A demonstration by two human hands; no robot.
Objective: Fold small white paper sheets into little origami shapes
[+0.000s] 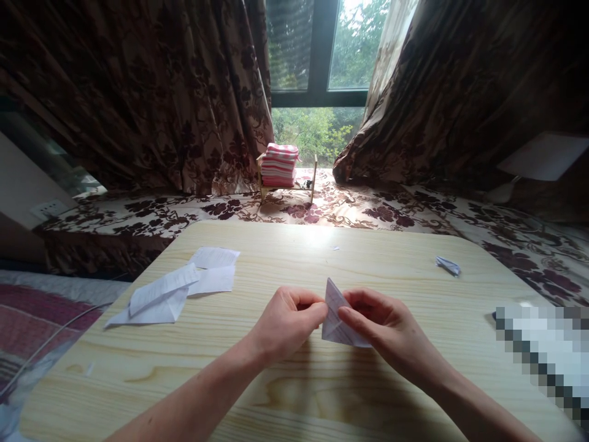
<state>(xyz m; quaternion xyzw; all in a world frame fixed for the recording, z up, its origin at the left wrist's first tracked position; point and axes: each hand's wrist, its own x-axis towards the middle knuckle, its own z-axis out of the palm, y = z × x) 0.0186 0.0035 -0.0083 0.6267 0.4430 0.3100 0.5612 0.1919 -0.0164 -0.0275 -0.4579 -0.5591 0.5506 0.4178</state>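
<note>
A small piece of white paper (339, 326), folded into a pointed triangular shape, is held up above the middle of the table. My right hand (380, 316) grips it from the right, thumb on the near face and fingers behind. My left hand (294, 316) pinches the paper's left edge between thumb and curled fingers. Faint printed or written lines show on the paper's surface. Part of its right side is hidden behind my right thumb.
Several loose or folded paper sheets (172, 288) lie at the table's left. A small folded paper (447, 266) sits at the right; a tiny scrap (335, 248) lies farther back. Striped cloths (280, 166) are stacked on a little stand beyond the wooden table (257, 245). A blurred-out object (547, 350) is at right.
</note>
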